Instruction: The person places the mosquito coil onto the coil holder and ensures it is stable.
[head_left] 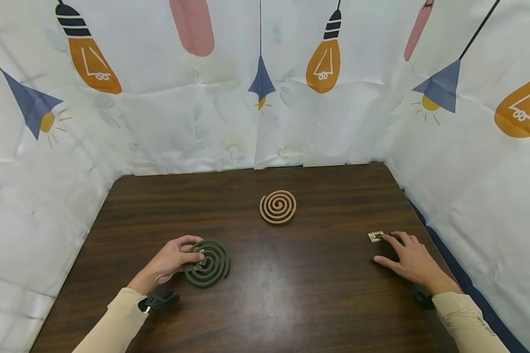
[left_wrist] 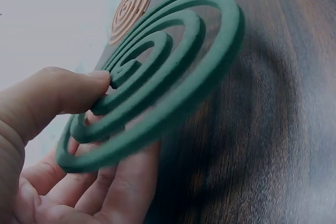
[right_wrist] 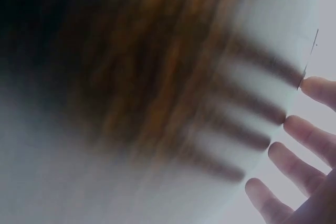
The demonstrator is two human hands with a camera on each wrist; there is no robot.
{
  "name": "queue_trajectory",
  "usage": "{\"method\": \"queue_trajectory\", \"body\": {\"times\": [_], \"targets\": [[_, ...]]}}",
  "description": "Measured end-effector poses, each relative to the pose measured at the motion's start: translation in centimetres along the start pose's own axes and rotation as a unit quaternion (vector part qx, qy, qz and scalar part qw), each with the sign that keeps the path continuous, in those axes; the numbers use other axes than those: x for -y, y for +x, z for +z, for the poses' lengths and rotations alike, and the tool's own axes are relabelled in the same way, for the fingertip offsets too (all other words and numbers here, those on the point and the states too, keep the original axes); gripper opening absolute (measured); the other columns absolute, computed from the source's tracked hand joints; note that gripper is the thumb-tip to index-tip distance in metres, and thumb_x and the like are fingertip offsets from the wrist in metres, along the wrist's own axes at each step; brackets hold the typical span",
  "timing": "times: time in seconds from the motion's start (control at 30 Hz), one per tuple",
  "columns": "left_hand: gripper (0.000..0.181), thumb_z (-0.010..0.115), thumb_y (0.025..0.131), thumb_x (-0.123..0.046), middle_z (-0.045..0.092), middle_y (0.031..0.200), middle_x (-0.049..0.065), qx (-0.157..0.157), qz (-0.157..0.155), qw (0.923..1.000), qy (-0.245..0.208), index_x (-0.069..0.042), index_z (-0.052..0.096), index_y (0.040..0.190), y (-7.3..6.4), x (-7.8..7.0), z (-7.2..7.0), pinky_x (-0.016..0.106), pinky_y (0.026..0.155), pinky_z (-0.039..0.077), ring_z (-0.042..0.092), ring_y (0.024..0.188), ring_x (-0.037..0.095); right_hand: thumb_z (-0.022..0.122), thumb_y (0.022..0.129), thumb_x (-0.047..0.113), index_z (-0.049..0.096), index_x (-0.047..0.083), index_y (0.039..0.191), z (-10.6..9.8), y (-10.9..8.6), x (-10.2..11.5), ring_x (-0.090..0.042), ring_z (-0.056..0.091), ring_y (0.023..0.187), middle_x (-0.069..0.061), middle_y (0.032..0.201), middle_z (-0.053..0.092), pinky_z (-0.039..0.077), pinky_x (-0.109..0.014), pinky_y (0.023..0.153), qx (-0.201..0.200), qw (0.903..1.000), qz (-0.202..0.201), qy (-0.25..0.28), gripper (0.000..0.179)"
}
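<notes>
A green mosquito coil (head_left: pixel 208 264) is pinched in my left hand (head_left: pixel 175 260), thumb on top near its centre and fingers underneath. The left wrist view shows that coil (left_wrist: pixel 181 93) tilted and raised off the table, its shadow falling on the wood. At the right side of the table, a small flat metal piece, likely a coil stand (head_left: pixel 375 237), lies beside my right hand (head_left: pixel 412 260). The index fingertip touches or nearly touches its edge, fingers spread and relaxed. A brown mosquito coil (head_left: pixel 278 207) lies flat farther back, near the middle; neither hand touches it.
The dark wood-grain table (head_left: pixel 318 294) reaches back to a white patterned cloth (head_left: pixel 194 127) that hangs around its back and sides. A black band (head_left: pixel 159 300) is worn on the left wrist. Blue fabric (head_left: pixel 455 267) shows beyond the right table edge.
</notes>
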State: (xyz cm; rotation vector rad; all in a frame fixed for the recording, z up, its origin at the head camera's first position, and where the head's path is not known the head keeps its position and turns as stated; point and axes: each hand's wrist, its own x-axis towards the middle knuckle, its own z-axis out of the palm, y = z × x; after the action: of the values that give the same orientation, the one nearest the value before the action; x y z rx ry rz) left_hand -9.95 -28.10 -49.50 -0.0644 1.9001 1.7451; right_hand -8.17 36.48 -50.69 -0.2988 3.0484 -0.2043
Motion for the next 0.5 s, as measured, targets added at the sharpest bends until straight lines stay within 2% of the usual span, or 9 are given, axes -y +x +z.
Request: {"method": "queue_trajectory", "body": {"times": [0.5], "targets": [[0.072, 0.076, 0.094, -0.011, 0.076, 0.104, -0.006, -0.011, 0.001, 0.9999, -0.004, 0.009, 0.036, 0.15, 0.4, -0.12, 0.91, 0.026, 0.073, 0.064, 0.075, 0.085, 0.008, 0.065, 0.094, 0.065, 0.052, 0.005, 0.149, 0.12, 0.71, 0.77, -0.053, 0.047, 0.13, -0.025, 0.148, 0.045, 0.042, -0.075, 0.098, 0.0, 0.9998, -0.019, 0.008, 0.083]]}}
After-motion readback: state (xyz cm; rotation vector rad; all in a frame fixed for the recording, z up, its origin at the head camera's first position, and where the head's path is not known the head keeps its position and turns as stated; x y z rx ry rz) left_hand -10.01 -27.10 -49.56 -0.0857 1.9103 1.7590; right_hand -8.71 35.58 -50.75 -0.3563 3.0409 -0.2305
